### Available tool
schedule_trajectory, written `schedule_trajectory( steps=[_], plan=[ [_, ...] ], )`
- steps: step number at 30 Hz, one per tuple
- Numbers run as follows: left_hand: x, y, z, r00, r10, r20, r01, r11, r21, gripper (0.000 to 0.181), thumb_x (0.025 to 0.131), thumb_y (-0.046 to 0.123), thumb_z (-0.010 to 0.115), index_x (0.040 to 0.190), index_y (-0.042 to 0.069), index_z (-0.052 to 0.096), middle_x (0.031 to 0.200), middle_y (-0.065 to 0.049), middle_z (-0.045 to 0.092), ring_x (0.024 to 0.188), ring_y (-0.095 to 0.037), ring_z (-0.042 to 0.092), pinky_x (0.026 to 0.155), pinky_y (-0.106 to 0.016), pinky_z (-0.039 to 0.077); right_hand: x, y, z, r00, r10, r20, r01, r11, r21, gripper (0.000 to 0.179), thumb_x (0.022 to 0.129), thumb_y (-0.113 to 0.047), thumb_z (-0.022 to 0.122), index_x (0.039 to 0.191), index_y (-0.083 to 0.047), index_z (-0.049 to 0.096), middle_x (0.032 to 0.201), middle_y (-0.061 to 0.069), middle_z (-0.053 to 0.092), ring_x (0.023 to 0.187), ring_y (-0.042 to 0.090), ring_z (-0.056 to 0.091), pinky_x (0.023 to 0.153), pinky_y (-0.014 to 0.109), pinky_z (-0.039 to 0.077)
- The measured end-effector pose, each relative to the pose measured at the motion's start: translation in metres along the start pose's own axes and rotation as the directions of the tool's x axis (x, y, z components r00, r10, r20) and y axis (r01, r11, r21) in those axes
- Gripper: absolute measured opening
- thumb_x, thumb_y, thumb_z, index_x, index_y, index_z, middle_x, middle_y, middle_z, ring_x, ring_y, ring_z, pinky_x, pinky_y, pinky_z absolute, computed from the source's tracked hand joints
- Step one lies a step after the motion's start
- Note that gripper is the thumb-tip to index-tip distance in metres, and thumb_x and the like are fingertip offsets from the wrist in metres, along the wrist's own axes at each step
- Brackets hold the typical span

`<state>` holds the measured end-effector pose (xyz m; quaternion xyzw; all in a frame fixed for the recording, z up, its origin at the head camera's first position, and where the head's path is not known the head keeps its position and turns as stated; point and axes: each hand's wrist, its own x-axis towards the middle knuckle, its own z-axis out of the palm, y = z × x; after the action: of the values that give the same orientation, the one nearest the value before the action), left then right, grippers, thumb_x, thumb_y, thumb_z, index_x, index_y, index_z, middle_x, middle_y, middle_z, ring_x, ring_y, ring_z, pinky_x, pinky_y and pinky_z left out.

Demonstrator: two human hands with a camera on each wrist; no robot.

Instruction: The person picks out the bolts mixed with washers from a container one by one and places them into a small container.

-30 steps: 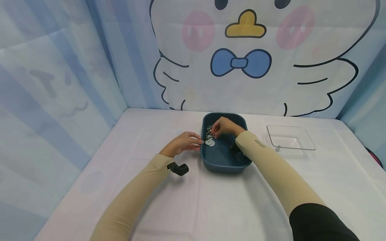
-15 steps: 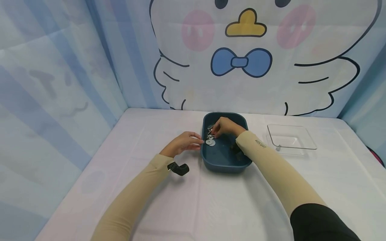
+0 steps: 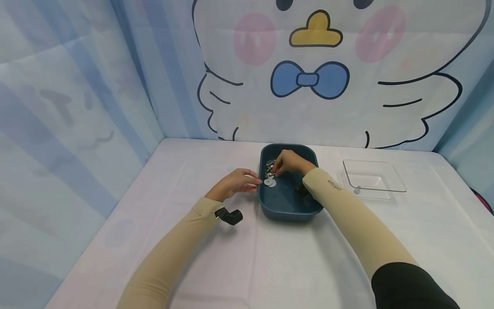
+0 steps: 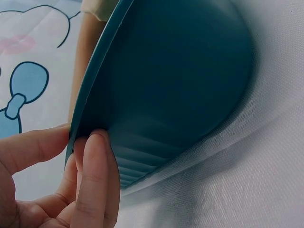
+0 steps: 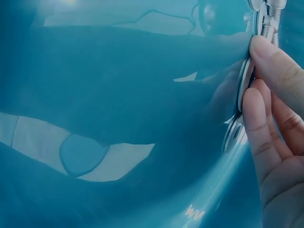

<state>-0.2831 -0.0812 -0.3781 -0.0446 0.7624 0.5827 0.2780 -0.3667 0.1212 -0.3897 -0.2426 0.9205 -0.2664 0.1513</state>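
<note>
A dark blue plastic bin stands on the table in the head view. My left hand grips its left rim, thumb on the inner side and fingers against the outer wall, as the left wrist view shows. Inside the bin, along its left wall, lie several metal screws and flat washers. My right hand reaches in, fingers bent down onto this hardware. In the right wrist view its fingertips touch the edges of washers, near screws; whether they pinch one is unclear.
A clear plastic box stands to the right of the bin, with a small grey item at its front left. A white cloth covers the table. Printed curtains hang behind and at the sides.
Both hands stay almost where they were, the left at the bin's rim and the right among the hardware. The head view shifts very slightly.
</note>
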Motion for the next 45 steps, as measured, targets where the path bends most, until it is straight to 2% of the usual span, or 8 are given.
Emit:
schedule_trajectory(
  steps=[6,15,25,31,37,45],
  plan=[
    [-0.001,0.001,0.0,1.0,0.006,-0.003,-0.006,1.0,-0.005,0.028,0.092,0.011,0.06,0.118,0.003,0.056,0.111,-0.011,0.061,0.079,-0.012,0.061,0.075,-0.021,0.057,0.001,0.0,0.0,1.0,-0.018,0.008,0.018,0.999,-0.027,0.007,0.078,-0.002,0.074,0.084,-0.003,0.075,0.088,0.012,0.072,0.075,0.014,0.066,0.079,0.031,0.058],
    [0.0,0.0,0.0,1.0,-0.003,-0.008,0.003,1.0,-0.004,0.028,0.091,0.011,0.061,0.117,0.003,0.057,0.103,-0.008,0.061,0.076,-0.011,0.061,0.078,-0.022,0.057,0.0,0.003,-0.001,0.997,-0.068,0.026,0.069,0.997,-0.026,0.006,0.079,-0.001,0.071,0.083,-0.001,0.074,0.086,0.012,0.071,0.073,0.013,0.063,0.076,0.03,0.058],
    [0.001,-0.001,0.001,1.0,-0.003,-0.011,0.003,1.0,-0.017,0.027,0.09,0.011,0.062,0.116,0.003,0.058,0.1,-0.006,0.062,0.075,-0.011,0.061,0.076,-0.022,0.057,-0.006,0.001,-0.01,0.994,-0.101,-0.037,0.101,0.995,0.013,0.01,0.077,-0.003,0.069,0.087,-0.001,0.074,0.085,0.012,0.071,0.07,0.013,0.059,0.066,0.024,0.054],
    [0.001,-0.001,0.001,1.0,0.0,-0.013,-0.001,1.0,-0.012,0.027,0.091,0.011,0.061,0.116,0.003,0.058,0.102,-0.007,0.062,0.075,-0.011,0.061,0.075,-0.021,0.057,-0.008,0.004,-0.014,0.994,-0.084,-0.069,0.087,0.996,0.038,0.011,0.081,-0.004,0.068,0.091,0.0,0.073,0.088,0.013,0.071,0.073,0.015,0.06,0.07,0.027,0.056],
    [0.003,-0.001,0.0,1.0,-0.011,-0.013,0.011,1.0,-0.007,0.026,0.091,0.012,0.062,0.115,0.004,0.058,0.101,-0.007,0.062,0.075,-0.012,0.061,0.08,-0.023,0.057,-0.01,0.005,-0.019,0.994,-0.05,-0.094,0.058,0.995,0.082,0.012,0.083,-0.007,0.068,0.093,-0.002,0.073,0.092,0.013,0.071,0.076,0.017,0.061,0.074,0.031,0.057],
    [0.003,-0.001,-0.001,1.0,-0.005,0.0,0.005,1.0,-0.011,0.025,0.091,0.011,0.061,0.115,0.003,0.057,0.101,-0.007,0.061,0.076,-0.012,0.061,0.077,-0.022,0.057,-0.014,-0.003,-0.028,0.987,-0.083,-0.136,0.099,0.988,0.117,0.012,0.084,-0.006,0.068,0.093,0.0,0.073,0.092,0.015,0.07,0.077,0.018,0.062,0.078,0.033,0.058]
  ],
)
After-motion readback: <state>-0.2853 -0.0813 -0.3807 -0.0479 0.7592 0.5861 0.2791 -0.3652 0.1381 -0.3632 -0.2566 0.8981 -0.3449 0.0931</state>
